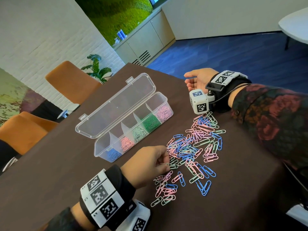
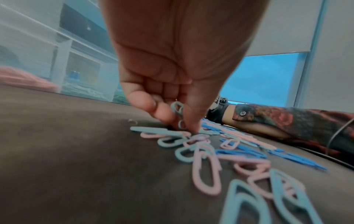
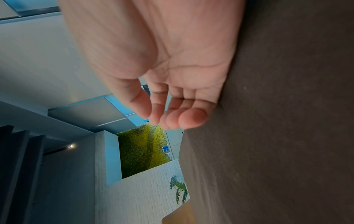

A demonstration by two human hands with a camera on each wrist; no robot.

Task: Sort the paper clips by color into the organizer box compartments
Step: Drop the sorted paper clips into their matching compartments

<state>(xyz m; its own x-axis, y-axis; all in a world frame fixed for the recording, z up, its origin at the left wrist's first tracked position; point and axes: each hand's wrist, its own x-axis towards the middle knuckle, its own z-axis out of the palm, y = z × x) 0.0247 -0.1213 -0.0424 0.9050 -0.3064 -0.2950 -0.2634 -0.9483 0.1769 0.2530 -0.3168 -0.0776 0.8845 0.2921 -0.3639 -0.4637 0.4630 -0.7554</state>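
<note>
Brown table (image 1: 70, 184) under everything. Clear organizer box (image 1: 133, 130) at about 10 o'clock from the loose pile, lid open; five compartments already carry blue, pink, pale green, dark green and pink clips. Paper clips (image 1: 195, 147) scattered at centre, mixed colours. Your right hand (image 1: 198, 79) idles at 1 o'clock, fingers loosely curled, empty. Your left hand (image 1: 146, 162) pinches pale green clips (image 2: 177, 108) at the pile's 8 o'clock edge, fingertips clamped. Picking step, mid-sort. Next, probably: lift, carry to the pale green compartment.
</note>
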